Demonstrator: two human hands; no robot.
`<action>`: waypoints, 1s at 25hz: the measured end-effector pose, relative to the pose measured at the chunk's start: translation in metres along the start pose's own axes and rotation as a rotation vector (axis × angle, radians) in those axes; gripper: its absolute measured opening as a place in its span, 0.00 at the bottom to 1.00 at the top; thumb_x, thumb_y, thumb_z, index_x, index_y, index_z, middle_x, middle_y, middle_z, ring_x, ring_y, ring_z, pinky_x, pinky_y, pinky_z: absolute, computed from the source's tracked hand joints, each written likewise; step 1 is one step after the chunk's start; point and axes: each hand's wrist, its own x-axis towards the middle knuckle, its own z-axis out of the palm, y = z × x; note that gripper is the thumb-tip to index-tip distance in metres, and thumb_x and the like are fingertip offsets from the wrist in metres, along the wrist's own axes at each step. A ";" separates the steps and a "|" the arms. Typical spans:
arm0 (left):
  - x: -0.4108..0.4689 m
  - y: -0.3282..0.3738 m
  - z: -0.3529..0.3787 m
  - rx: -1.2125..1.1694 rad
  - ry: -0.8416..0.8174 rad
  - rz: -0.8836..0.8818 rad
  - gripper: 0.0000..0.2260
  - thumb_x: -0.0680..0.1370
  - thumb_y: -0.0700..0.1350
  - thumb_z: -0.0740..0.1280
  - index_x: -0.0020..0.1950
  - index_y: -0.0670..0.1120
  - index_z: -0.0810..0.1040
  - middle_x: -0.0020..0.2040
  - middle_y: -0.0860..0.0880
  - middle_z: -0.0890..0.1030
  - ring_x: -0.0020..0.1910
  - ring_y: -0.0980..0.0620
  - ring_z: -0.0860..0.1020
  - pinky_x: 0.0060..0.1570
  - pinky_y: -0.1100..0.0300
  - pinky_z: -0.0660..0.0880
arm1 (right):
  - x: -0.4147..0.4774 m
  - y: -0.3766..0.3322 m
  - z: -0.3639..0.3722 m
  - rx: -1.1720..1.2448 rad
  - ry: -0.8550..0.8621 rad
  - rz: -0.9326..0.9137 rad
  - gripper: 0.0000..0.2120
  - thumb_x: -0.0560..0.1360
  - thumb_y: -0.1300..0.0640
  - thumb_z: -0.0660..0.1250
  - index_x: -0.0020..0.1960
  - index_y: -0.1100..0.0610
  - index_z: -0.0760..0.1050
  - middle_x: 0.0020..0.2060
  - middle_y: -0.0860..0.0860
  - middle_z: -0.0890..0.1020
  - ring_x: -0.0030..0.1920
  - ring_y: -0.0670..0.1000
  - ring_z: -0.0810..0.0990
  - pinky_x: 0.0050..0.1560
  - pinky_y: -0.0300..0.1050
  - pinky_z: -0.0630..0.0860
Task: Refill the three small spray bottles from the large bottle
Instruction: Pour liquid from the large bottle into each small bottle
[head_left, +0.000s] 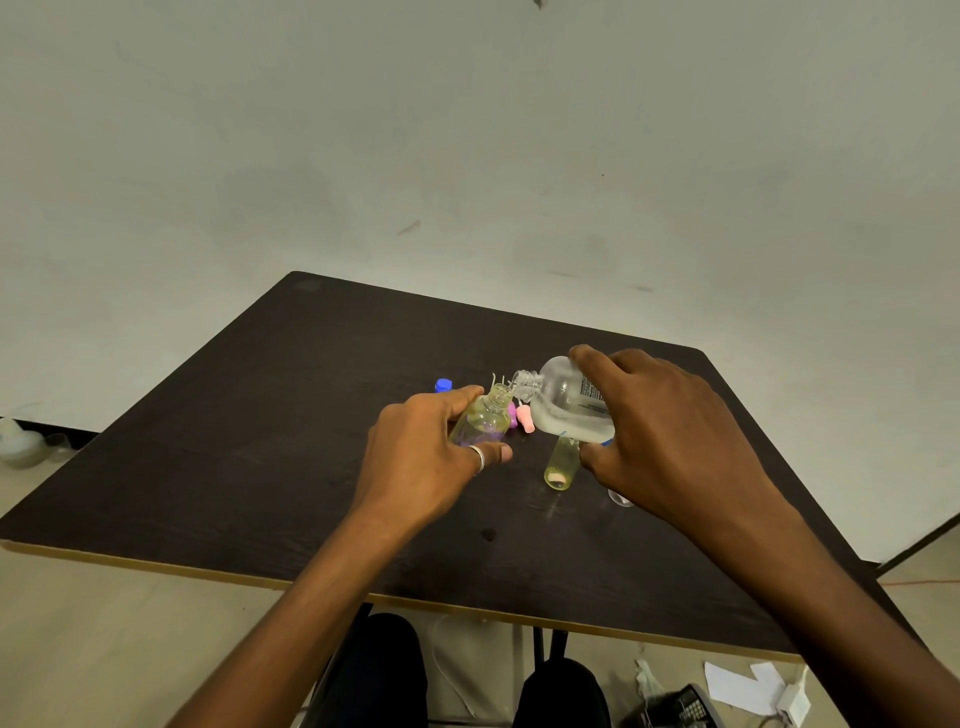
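Mid-pour at frame centre, task judged partly done at best. Gripping small spray bottle (483, 422) in left hand (421, 460), fingers and thumb curled round it, open mouth tilted right. Clamping large bottle (563, 402) from above with right hand (662, 431), neck tipped down-left, right at the small mouth. Just below, second small bottle (561, 466) lying on table (291, 415), fill unclear; pink spray heads (525, 419) off behind. Remaining fills and recapping left.

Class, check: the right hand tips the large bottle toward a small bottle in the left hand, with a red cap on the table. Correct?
The head view shows the cap is blue, not red; the right hand does tip the large bottle toward the small bottle in the left hand.
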 end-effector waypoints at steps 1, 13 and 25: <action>0.000 0.000 0.000 0.000 0.000 0.000 0.28 0.69 0.57 0.77 0.68 0.54 0.78 0.57 0.55 0.84 0.53 0.57 0.81 0.58 0.53 0.79 | 0.000 0.000 0.000 -0.001 -0.001 0.001 0.36 0.68 0.47 0.72 0.71 0.45 0.61 0.53 0.48 0.78 0.50 0.53 0.77 0.42 0.44 0.74; 0.001 -0.002 0.001 -0.004 -0.010 0.006 0.28 0.69 0.57 0.77 0.68 0.54 0.78 0.56 0.55 0.84 0.53 0.57 0.82 0.58 0.52 0.79 | 0.000 0.000 0.000 -0.002 -0.005 0.005 0.37 0.68 0.47 0.72 0.73 0.45 0.60 0.55 0.49 0.78 0.52 0.53 0.77 0.43 0.44 0.73; 0.001 -0.002 0.001 -0.005 -0.015 0.001 0.29 0.69 0.57 0.77 0.68 0.54 0.77 0.57 0.55 0.84 0.54 0.58 0.81 0.59 0.53 0.79 | 0.001 -0.001 -0.002 -0.005 -0.011 0.004 0.37 0.68 0.48 0.72 0.73 0.45 0.59 0.54 0.49 0.77 0.51 0.53 0.77 0.43 0.46 0.77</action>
